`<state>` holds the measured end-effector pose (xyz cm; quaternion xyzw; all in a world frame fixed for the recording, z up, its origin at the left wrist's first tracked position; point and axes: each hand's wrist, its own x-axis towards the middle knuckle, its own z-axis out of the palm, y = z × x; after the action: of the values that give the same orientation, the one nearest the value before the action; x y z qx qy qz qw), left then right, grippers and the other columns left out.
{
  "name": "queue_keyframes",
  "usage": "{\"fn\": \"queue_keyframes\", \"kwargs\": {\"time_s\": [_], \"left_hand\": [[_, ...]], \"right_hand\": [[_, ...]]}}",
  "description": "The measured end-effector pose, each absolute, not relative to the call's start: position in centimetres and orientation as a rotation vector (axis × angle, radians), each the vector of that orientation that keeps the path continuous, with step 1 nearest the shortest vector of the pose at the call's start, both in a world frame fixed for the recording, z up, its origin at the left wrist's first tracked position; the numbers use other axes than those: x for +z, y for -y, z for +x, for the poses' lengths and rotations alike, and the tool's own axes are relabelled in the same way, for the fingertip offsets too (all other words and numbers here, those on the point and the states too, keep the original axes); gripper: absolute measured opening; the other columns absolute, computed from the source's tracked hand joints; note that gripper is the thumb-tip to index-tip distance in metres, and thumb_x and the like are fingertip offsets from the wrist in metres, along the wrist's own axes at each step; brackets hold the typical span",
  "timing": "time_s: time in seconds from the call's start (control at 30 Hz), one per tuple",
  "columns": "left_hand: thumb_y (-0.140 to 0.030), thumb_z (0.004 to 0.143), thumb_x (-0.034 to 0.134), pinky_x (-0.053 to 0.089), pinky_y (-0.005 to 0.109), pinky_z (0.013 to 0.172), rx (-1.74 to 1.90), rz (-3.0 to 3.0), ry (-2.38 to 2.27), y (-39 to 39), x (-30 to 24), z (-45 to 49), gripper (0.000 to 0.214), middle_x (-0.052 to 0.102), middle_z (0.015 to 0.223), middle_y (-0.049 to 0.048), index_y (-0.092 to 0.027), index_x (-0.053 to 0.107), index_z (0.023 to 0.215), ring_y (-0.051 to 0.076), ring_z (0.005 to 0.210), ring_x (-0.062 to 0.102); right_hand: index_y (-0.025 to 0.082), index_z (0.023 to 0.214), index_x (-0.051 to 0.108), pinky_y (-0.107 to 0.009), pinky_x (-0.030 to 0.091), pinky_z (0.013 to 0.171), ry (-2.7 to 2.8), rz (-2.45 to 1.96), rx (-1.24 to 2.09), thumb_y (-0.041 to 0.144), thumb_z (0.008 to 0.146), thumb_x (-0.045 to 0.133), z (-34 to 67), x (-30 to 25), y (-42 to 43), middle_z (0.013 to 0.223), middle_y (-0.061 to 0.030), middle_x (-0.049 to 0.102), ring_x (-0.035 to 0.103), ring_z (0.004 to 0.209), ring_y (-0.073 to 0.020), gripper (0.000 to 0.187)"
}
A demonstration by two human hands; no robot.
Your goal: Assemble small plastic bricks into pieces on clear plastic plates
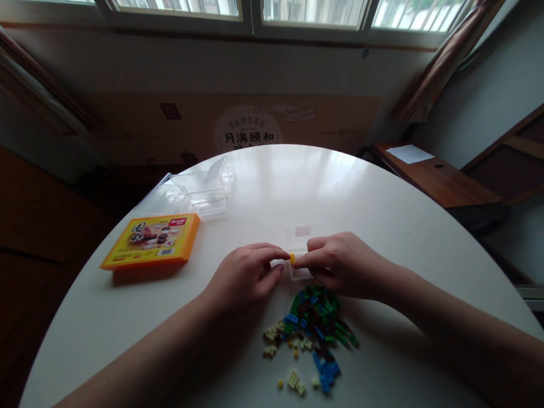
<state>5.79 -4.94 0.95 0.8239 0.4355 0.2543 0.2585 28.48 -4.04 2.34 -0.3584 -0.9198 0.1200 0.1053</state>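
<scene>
A small yellow building brick (292,259) sits between the tips of my two index fingers, at the left side of a small clear plastic box (301,274). My left hand (250,273) reaches in from the left, index finger stretched to the brick and thumb slightly below it. From the right, my right hand (340,263) presses its index fingertip against the brick, with the other fingers curled and partly covering the box. The box's clear lid (297,231) lies open behind it. Just below my hands lies a pile of small green, blue and brown bricks (318,311).
Loose cream bricks (293,378) and blue bricks (327,371) lie nearer me. An orange-yellow game box (155,241) is on the left of the round white table (365,198). Behind it stand larger clear plastic cases (191,192). A wooden desk (450,181) is at the right.
</scene>
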Motion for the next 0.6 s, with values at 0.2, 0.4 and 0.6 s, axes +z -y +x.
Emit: {"fn": "queue_keyframes", "kwargs": {"time_s": [0.2,0.4,0.6], "left_hand": [[-0.015,0.082,0.055,0.051,0.023,0.065,0.67,2.233,-1.174,5.0,0.9,5.6,0.027,0.072,0.098,0.0028,-0.022,0.072,0.102,0.014,0.074,0.065],[-0.016,0.083,0.055,0.05,0.022,0.062,0.638,2.212,-1.18,4.9,1.2,5.4,0.028,0.071,0.098,0.0018,-0.023,0.071,0.105,0.01,0.063,0.059],[-0.015,0.083,0.056,0.048,0.021,0.061,0.628,2.236,-1.167,4.9,1.9,4.6,0.019,0.07,0.092,0.0022,-0.02,0.07,0.095,0.011,0.068,0.062]], "right_hand": [[0.032,0.098,0.073,-0.024,0.03,0.055,2.667,-1.002,0.353,0.014,0.08,0.055,28.7,2.2,3.9,0.072,0.0037,0.062,0.049,0.059,-0.0096,0.032],[0.026,0.097,0.073,-0.022,0.037,0.054,2.452,-0.943,0.289,0.015,0.084,0.056,29.6,2.1,3.7,0.073,0.0031,0.067,0.055,0.059,-0.009,0.024],[0.02,0.097,0.071,-0.022,0.043,0.054,2.077,-0.906,0.18,0.01,0.084,0.056,30.7,2.0,3.6,0.073,0.0013,0.069,0.055,0.055,-0.0089,0.023]]}}
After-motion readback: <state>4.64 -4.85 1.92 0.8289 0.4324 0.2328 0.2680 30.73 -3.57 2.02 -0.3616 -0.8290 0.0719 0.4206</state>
